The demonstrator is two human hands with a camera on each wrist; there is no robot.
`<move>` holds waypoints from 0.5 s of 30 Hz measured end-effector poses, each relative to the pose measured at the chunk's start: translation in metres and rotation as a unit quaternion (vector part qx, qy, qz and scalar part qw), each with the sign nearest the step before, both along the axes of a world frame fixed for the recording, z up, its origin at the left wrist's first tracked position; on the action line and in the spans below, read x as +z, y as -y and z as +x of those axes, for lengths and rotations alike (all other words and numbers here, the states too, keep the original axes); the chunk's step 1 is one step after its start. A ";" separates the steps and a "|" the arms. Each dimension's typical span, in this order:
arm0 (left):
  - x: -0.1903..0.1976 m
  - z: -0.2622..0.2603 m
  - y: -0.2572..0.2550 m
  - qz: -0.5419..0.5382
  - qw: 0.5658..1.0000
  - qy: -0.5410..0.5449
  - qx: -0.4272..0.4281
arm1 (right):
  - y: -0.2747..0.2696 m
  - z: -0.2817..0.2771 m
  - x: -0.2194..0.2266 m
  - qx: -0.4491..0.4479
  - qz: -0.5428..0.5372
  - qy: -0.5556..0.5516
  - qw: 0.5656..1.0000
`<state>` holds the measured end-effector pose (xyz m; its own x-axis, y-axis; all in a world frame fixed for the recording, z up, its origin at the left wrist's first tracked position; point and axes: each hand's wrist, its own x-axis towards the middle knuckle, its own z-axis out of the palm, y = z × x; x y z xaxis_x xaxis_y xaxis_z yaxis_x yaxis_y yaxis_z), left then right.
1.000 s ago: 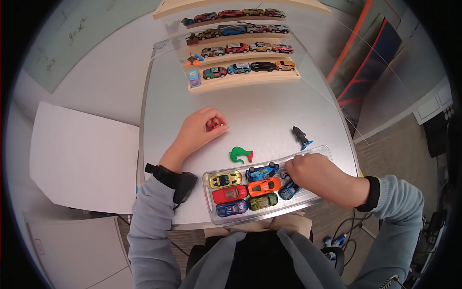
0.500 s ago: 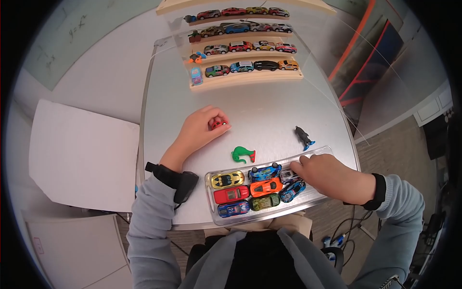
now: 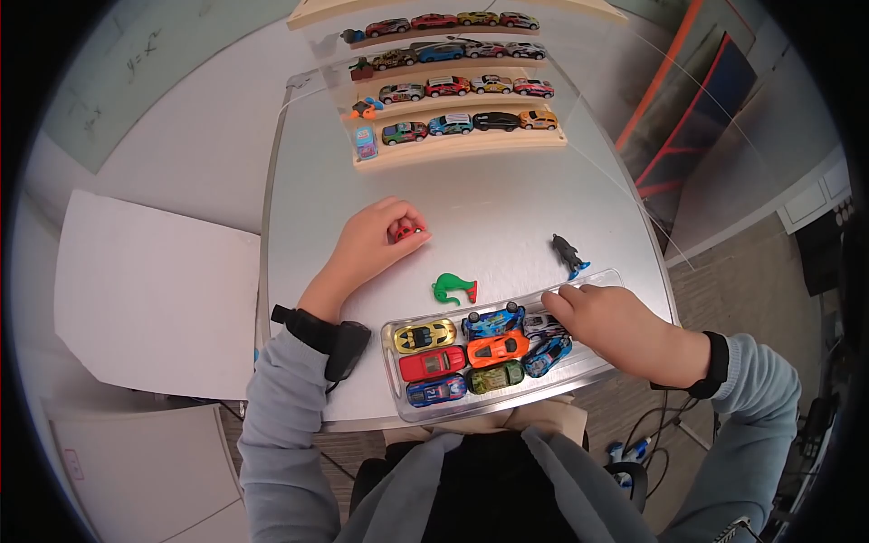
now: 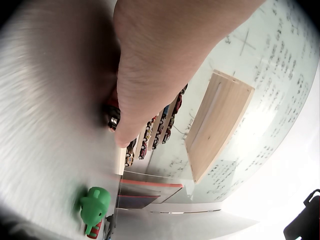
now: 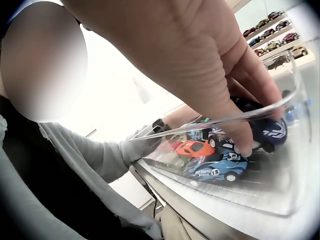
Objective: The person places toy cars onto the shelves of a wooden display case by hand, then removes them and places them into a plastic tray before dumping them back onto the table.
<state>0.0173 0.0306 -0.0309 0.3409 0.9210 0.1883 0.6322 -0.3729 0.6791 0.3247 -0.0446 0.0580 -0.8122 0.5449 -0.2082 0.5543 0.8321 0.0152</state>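
On the metal table, my left hand [image 3: 367, 244] holds a small red toy car [image 3: 405, 233] in its curled fingers. My right hand [image 3: 611, 321] reaches into the right end of a clear plastic tray [image 3: 393, 380]. Its thumb and fingers grip a dark blue toy car [image 5: 272, 132] with white markings, mostly covered by the hand in the head view. Beside it in the tray lie a light blue and black car [image 3: 547, 357] and a silver patterned car [image 3: 540, 326]. An orange car [image 3: 498, 348], a red car [image 3: 432, 364] and several others fill the left part.
Behind the tray lie a green toy figure [image 3: 453, 289] with a red end and a dark grey figure [image 3: 565, 252] with blue feet. A wooden tiered rack [image 3: 462, 154] with rows of toy cars stands at the table's far end. A white board [image 3: 154, 299] is at the left.
My right hand has shifted right within the tray, uncovering the silver patterned car and more of the light blue and black car. The left hand stays put with the red toy car.
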 end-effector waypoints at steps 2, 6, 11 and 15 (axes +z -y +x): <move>0.000 0.000 0.000 -0.001 1.000 0.002 0.000 | -0.002 0.003 -0.002 -0.004 -0.018 -0.032 0.999; -0.001 0.000 -0.001 0.002 1.000 0.005 -0.002 | -0.003 0.008 -0.007 0.004 -0.051 -0.057 0.997; -0.001 0.000 -0.001 0.001 1.000 0.000 -0.001 | -0.008 0.012 -0.017 -0.015 -0.093 -0.065 0.993; -0.002 -0.001 -0.001 0.003 1.000 0.004 -0.001 | -0.007 0.005 -0.010 -0.022 -0.080 -0.039 0.996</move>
